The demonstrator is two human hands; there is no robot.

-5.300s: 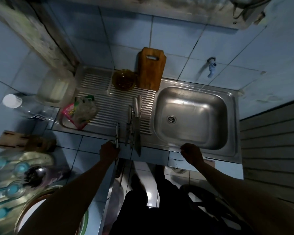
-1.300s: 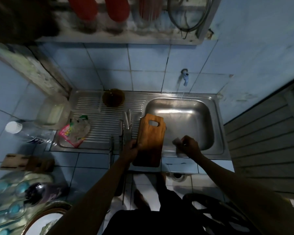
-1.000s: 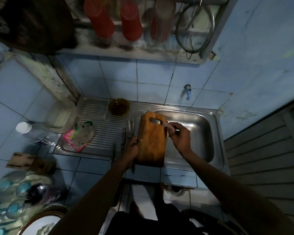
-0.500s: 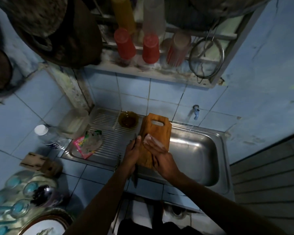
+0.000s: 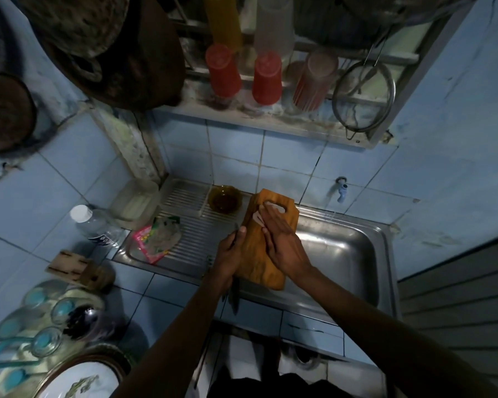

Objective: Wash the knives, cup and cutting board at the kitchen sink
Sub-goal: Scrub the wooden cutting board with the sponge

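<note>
The wooden cutting board with a handle hole is held over the left rim of the steel sink. My left hand grips its left edge, thumb on top. My right hand lies on the board's face and presses a pale sponge near the handle hole. A knife pokes out below my left hand over the counter edge; the other knives are hidden. An amber glass cup stands on the ribbed drainboard behind the board.
A blue tap juts from the tiled wall above the sink. A pink-green packet, a clear tub and a bottle sit at the left. A wooden knife block lies on the counter. Red cups hang on a rack overhead.
My right hand has slid with the sponge up the board toward the handle hole. The view has tilted further up, showing more of the rack.
</note>
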